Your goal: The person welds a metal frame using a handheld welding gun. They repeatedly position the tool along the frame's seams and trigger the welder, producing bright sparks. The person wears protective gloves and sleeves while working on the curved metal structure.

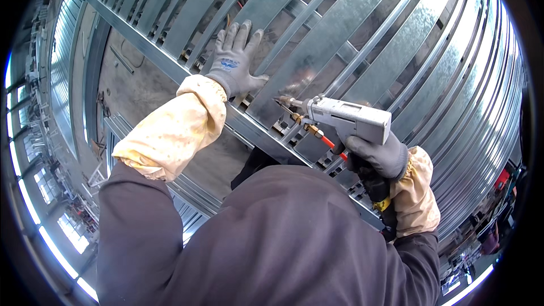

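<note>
My right hand (pixel 381 156), in a grey glove, is wrapped round the grip of a white welding gun (pixel 352 117). The gun's nozzle (pixel 288 101) points left, its tip close to the end of a wide galvanized metal slat (pixel 283 86). Beneath the nozzle runs a brass-fitted wire guide with a red hose (pixel 327 141). My left hand (pixel 235 63), also gloved in grey, lies with fingers spread on the slats beside the long edge rail (pixel 258 127). It holds nothing. Whether the tip touches the metal I cannot tell.
Parallel metal slats and narrower bars fill the area ahead and curve off to the right. Loose metal profiles (pixel 195 192) lie below the rail. A black cable bundle (pixel 385 207) hangs from the gun past my right forearm. Further metal stock (pixel 65 73) stands at left.
</note>
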Motion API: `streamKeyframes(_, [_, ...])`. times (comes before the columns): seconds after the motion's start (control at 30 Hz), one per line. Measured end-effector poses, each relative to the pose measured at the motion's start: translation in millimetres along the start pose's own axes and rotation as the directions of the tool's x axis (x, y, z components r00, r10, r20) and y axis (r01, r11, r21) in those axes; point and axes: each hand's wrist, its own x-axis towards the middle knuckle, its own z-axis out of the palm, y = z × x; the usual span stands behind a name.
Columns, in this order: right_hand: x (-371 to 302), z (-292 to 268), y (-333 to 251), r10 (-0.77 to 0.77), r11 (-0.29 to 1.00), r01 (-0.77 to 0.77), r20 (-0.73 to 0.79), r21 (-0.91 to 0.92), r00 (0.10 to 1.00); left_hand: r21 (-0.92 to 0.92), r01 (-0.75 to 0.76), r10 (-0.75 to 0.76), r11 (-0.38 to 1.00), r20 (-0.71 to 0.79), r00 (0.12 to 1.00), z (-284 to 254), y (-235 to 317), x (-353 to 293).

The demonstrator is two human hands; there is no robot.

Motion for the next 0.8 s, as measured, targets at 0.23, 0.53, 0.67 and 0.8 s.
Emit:
streamKeyframes(0.23, [2.4,-3.4,3.0,-0.013,1.0,0.012,-0.029,-0.021,0.999,0.016,-0.058,0.058,0.998,0.014,0.998,-0.9,-5.1,1.9])
streamKeyframes(0.53, [-7.6,-0.8,-1.2,0.039,0.996,-0.033,-0.063,0.082,0.997,0.139,-0.003,-0.002,0.99,0.032,0.999,-4.0,14.2,0.9])
streamKeyframes(0.67, [-9.0,-1.0,1.5,0.002,0.996,0.005,-0.077,0.091,0.997,0.12,0.012,0.0,0.993,-0.104,0.995,19.6,18.5,-5.8])
streamKeyframes(0.8, [-8.6,-5.7,5.4,0.008,0.999,-0.003,-0.088,0.048,0.996,0.153,-0.048,0.068,0.987,-0.132,0.989,20.2,27.6,-5.4])
